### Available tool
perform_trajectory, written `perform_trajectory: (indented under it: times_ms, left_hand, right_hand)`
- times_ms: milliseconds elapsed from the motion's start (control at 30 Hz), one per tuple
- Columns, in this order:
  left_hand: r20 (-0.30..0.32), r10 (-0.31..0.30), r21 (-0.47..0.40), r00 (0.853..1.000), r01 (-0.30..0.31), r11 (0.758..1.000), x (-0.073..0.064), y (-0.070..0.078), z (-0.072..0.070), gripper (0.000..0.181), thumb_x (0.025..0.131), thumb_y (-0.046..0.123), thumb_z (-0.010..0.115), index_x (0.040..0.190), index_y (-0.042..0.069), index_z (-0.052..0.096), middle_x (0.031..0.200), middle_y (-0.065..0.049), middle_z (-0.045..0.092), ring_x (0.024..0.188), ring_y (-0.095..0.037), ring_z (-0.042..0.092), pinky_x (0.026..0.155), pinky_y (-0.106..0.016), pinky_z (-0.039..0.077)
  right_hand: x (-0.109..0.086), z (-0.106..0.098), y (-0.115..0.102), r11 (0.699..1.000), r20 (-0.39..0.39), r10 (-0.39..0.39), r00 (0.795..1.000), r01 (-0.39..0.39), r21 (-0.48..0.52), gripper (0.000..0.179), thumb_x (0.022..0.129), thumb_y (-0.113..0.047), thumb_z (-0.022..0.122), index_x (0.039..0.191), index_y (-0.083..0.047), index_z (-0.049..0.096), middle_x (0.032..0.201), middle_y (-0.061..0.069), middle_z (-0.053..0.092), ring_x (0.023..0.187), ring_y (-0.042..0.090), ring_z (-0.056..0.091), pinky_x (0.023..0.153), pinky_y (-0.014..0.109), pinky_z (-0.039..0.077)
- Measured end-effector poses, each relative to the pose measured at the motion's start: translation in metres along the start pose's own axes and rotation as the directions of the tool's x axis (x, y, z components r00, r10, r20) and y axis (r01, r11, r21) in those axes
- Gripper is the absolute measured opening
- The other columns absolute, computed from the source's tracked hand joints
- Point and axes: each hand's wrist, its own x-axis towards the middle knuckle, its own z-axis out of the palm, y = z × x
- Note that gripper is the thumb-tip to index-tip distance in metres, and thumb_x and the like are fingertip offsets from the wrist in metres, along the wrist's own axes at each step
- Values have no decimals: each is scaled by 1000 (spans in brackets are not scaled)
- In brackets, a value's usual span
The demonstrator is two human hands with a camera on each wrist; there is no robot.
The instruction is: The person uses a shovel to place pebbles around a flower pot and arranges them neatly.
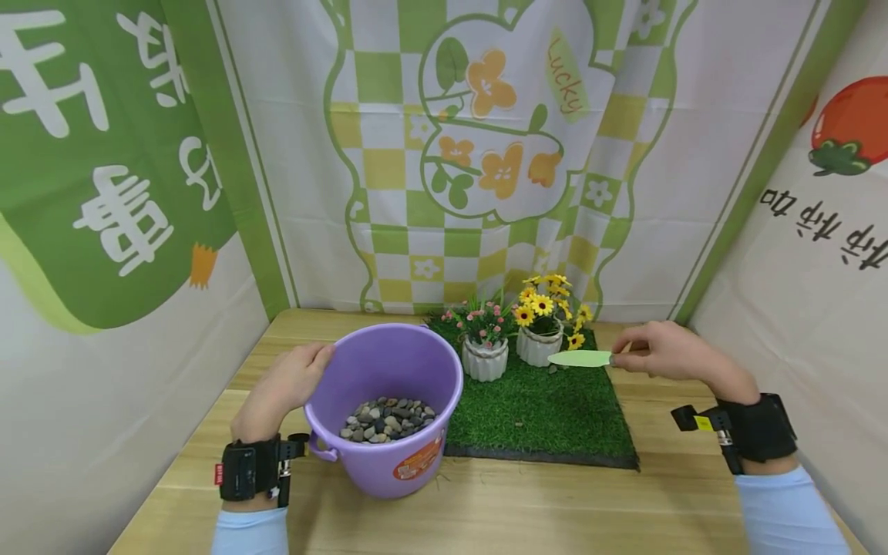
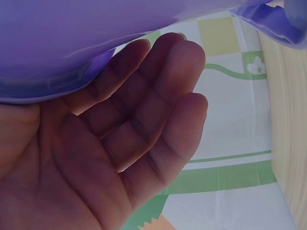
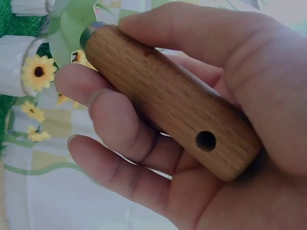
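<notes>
A purple bucket [image 1: 371, 462] is at the centre-left of the table, with grey and tan pebbles [image 1: 388, 420] at its bottom. My left hand [image 1: 294, 378] holds the bucket's left rim; its fingers lie along the outer wall in the left wrist view, where the thumb is out of sight. In my right hand [image 1: 662, 353] is a small garden trowel [image 1: 581, 358] with a light green blade. The right wrist view shows its wooden handle [image 3: 163, 98] gripped between thumb and fingers. The blade points left, over the grass mat [image 1: 548, 408] and near the yellow-flower pot.
Two white ribbed pots stand on the back of the mat: one with pink flowers [image 1: 486, 358], one with yellow flowers [image 1: 539, 345]. The wooden table [image 1: 513, 509] is bounded by printed cloth [image 1: 479, 254] behind and at both sides.
</notes>
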Motion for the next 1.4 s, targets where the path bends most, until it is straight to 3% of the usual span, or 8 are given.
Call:
perform_trajectory:
  times_ms: [267, 467, 700, 967, 1167, 1400]
  left_hand:
    - [7, -1, -1, 1000, 1, 1000, 0, -1, 1, 58, 106, 38, 24, 136, -4, 49, 128, -26, 54, 116, -46, 48, 95, -61, 38]
    - [18, -15, -11, 1000, 15, 1000, 1, -2, 1, 60, 106, 40, 22, 139, -4, 47, 129, -26, 53, 116, -46, 48, 96, -61, 37]
    - [13, -4, -6, 1000, 4, 1000, 0, -3, 2, 59, 106, 39, 23, 138, -4, 47, 127, -26, 55, 115, -45, 50, 94, -61, 38]
    - [28, -14, -19, 1000, 15, 1000, 1, -1, -1, 61, 106, 41, 22, 140, -3, 46, 129, -26, 53, 115, -45, 49, 95, -61, 38]
    - [38, -27, -30, 999, 28, 999, 1, 0, -3, 62, 106, 41, 21, 140, -4, 45, 130, -26, 52, 116, -45, 49, 95, -61, 37]
    - [-5, 21, -13, 1000, -21, 1000, -1, -1, -2, 56, 106, 36, 25, 135, -5, 50, 126, -26, 55, 114, -45, 50, 94, -60, 39]
  right_hand:
    - [5, -14, -16, 995, -16, -74, 997, 73, -66, 29, 93, -32, 61, 107, -10, 71, 91, -5, 69, 76, 5, 63, 69, 31, 53]
    - [11, -23, -30, 990, -36, -113, 993, 109, -93, 26, 93, -32, 61, 106, -12, 72, 90, -8, 67, 70, 1, 59, 62, 27, 50]
    - [23, -33, -49, 969, -34, -224, 974, 219, -112, 20, 94, -25, 60, 104, -12, 71, 83, -12, 66, 62, 1, 56, 57, 24, 47]
    - [32, -45, -61, 969, -18, -218, 976, 214, -125, 22, 93, -25, 62, 106, -11, 71, 88, -11, 69, 71, -2, 61, 63, 25, 52]
    - [40, -49, -68, 953, -16, -272, 962, 267, -146, 20, 94, -23, 60, 107, -12, 70, 89, -10, 67, 71, 1, 59, 63, 26, 50]
    - [47, -52, -80, 939, -16, -306, 952, 299, -169, 20, 95, -22, 59, 109, -12, 69, 91, -8, 66, 72, 4, 60, 62, 27, 48]
